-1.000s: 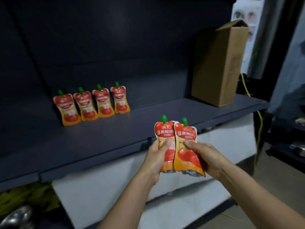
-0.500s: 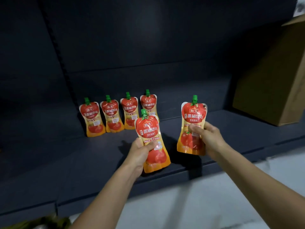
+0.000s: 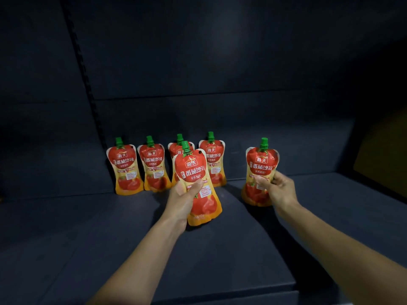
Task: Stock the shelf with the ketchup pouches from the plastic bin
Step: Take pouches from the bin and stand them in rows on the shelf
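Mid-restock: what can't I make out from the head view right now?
Third back-row pouch: mostly hidden behind the front pouch in the left hand.
Plastic bin: outside the frame.
Brown object: cut off by the right edge, dark.
Fine print on the pouches: too small.

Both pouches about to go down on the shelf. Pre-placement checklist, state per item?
1. Left hand grips a red-and-orange plastic ketchup pouch with green cap: ok.
2. Right hand grips a second identical pouch: ok.
3. Back row of four pouches upright: ok.
4. Bare dark grey shelf board right of the row: ok.
5. Second pouch's base touching the board: cannot tell.
6. Gap between first pouch and the row: cannot tell.
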